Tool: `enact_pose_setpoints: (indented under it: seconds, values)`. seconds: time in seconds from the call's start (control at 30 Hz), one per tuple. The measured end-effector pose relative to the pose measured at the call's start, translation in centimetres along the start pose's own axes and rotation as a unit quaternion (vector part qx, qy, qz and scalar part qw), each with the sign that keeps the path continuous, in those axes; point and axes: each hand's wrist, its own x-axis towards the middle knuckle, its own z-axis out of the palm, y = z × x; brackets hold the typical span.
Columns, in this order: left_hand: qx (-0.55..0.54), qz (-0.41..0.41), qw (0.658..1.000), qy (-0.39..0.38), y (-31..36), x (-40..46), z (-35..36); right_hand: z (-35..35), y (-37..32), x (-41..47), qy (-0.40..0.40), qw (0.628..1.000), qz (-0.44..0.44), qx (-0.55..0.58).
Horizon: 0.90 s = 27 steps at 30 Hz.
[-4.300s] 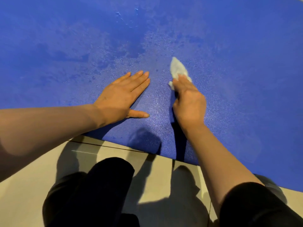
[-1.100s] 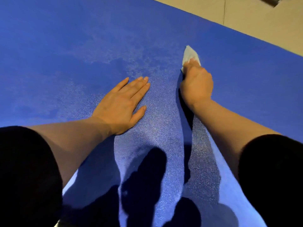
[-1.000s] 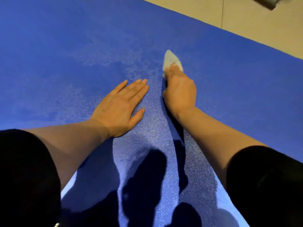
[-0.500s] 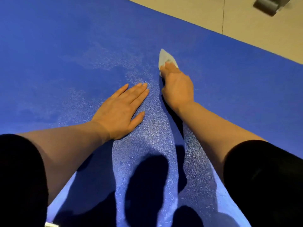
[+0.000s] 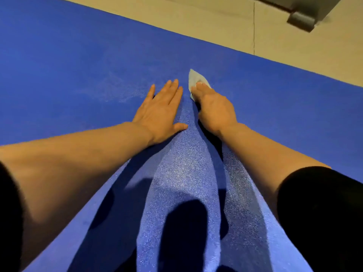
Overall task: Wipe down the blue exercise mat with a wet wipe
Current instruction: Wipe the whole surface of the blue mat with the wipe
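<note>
My left hand lay flat, fingers straight, on the blue mat. My right hand pressed the wet wipe onto the mat just beside it, fingers curled over it.

Indoor tiled floor (beige) under a blue mat

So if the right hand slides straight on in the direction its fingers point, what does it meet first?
Only more blue exercise mat. The right hand, pressing the wet wipe, points toward the mat's far edge; beyond it lies beige tiled floor. The way looks free of objects.
</note>
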Motion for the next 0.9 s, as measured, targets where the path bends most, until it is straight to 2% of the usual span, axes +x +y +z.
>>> enact_pose_setpoints:
  seconds: [0.07, 0.13, 0.23, 0.3, 0.37, 0.47, 0.5, 0.57, 0.67, 0.7, 0.77, 0.83, 0.9]
  values:
    - [0.021, 0.004, 0.998, -0.054, 0.1, 1.6, -0.7, -1.0, 2.7, -0.2, -0.010, 1.000, 0.018, -0.013]
    - [0.003, -0.001, 0.995, -0.105, -0.1, 2.4, -1.1, -1.5, 4.5, 0.0, 0.013, 0.994, 0.104, 0.011]
    - [-0.026, -0.004, 0.992, -0.125, -0.4, 2.6, -1.2, -0.5, 3.1, 1.5, 0.057, 0.983, 0.170, 0.025]
    - [-0.033, -0.004, 0.991, -0.128, -0.2, 2.5, -1.2, 0.5, 1.1, 2.1, 0.052, 0.988, 0.140, 0.032]
    - [-0.034, -0.006, 0.991, -0.129, -0.1, 2.5, -1.2, 0.9, 0.7, 2.4, 0.037, 0.997, 0.059, 0.026]
    - [-0.039, -0.014, 0.990, -0.132, -0.1, 2.5, -1.6, -0.3, 3.3, 2.7, 0.007, 1.000, -0.020, -0.020]
    - [-0.042, -0.016, 0.990, -0.134, 0.0, 2.6, -1.7, -0.7, 4.4, 2.8, 0.004, 1.000, -0.007, -0.025]
    - [-0.049, -0.022, 0.989, -0.138, 0.2, 2.7, -2.0, -1.1, 5.8, 3.0, 0.016, 0.997, 0.075, 0.008]
    - [-0.046, -0.030, 0.988, -0.141, 0.4, 2.9, -2.2, 0.0, 3.7, 4.0, 0.065, 0.985, 0.153, 0.053]
    - [-0.047, -0.034, 0.989, -0.140, 0.4, 2.9, -2.3, 0.3, 2.3, 4.3, 0.069, 0.984, 0.149, 0.072]
    - [-0.046, -0.037, 0.989, -0.134, 0.5, 2.9, -2.4, 0.8, 0.7, 4.8, 0.056, 0.990, 0.083, 0.103]
    - [-0.049, -0.040, 0.990, -0.129, 0.5, 2.8, -2.5, 0.8, 1.0, 5.4, 0.010, 0.998, -0.004, 0.054]
    - [-0.054, -0.035, 0.989, -0.131, 0.4, 2.7, -2.3, 0.3, 3.4, 5.8, 0.002, 1.000, -0.025, 0.015]
